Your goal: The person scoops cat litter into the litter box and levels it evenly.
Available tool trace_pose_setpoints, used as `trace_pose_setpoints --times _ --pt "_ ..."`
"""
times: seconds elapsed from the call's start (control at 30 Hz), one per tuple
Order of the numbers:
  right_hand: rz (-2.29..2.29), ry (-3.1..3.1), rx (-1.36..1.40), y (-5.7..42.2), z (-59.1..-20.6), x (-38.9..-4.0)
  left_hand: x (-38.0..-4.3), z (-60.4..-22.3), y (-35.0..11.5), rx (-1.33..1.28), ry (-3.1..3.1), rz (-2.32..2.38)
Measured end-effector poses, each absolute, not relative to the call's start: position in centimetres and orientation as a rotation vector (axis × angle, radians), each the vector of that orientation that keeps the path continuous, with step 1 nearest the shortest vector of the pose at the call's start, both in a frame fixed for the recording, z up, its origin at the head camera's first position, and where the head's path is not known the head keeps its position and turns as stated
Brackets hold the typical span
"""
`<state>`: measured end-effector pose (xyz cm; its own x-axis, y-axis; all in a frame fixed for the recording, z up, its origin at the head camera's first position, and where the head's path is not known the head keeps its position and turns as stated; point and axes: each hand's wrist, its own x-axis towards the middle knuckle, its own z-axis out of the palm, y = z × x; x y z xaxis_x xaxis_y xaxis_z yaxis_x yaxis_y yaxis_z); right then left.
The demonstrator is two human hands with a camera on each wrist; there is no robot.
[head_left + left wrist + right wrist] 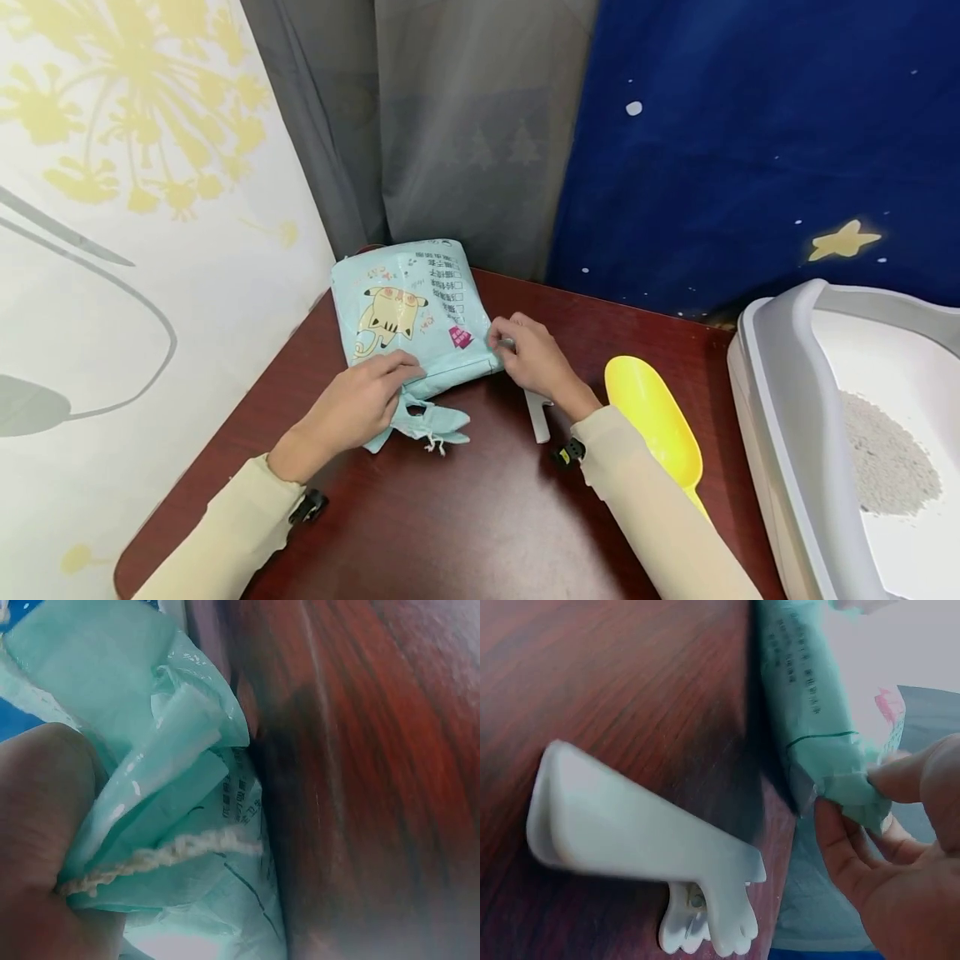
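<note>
A light blue plastic bag [412, 292] with a cartoon cat lies on the dark red-brown table at the back left corner. My left hand [356, 400] grips its near left corner. Gathered film [157, 765] and a frayed cream string [165, 856] stick out beside those fingers. Thumb and fingers of my right hand [536, 358] pinch the bag's near right corner, also plain in the right wrist view. Just below that hand lies a white sealing clip [645, 821] with paw-shaped ends, partly hidden by the hand in the head view.
A yellow scoop [652, 417] lies beside my right forearm, which covers part of it. At the far right stands a grey and white litter box [795, 433] with a heap of grey litter [892, 458] in it. White wall and curtains border the table.
</note>
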<state>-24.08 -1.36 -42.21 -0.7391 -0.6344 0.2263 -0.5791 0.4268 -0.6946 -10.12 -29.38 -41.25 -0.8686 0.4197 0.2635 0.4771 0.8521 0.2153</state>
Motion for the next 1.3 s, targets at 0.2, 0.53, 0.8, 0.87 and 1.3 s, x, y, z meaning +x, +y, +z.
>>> trace_pose_setpoints --times 0.2,0.53,0.8,0.87,1.3 --pt "-1.146 2.668 -1.236 -1.4 -42.6 -23.9 -10.1 -41.0 -29.5 -0.636 -2.852 -0.497" --pt "-1.045 2.63 -1.184 -0.2 -42.3 -23.6 -10.1 -39.9 -30.9 -0.54 -3.031 -0.74" --pt "-1.014 2.399 -1.113 0.4 -41.1 -23.4 -10.3 -40.5 -30.4 -0.516 -2.927 -0.71" --pt "-0.987 2.391 -1.104 0.1 -41.0 -23.4 -10.2 -40.5 -30.2 -0.493 -2.913 -0.704" --pt "-1.111 2.611 -1.168 -0.7 -42.0 -23.4 -10.6 -40.4 -29.4 -0.317 -2.898 -0.637"
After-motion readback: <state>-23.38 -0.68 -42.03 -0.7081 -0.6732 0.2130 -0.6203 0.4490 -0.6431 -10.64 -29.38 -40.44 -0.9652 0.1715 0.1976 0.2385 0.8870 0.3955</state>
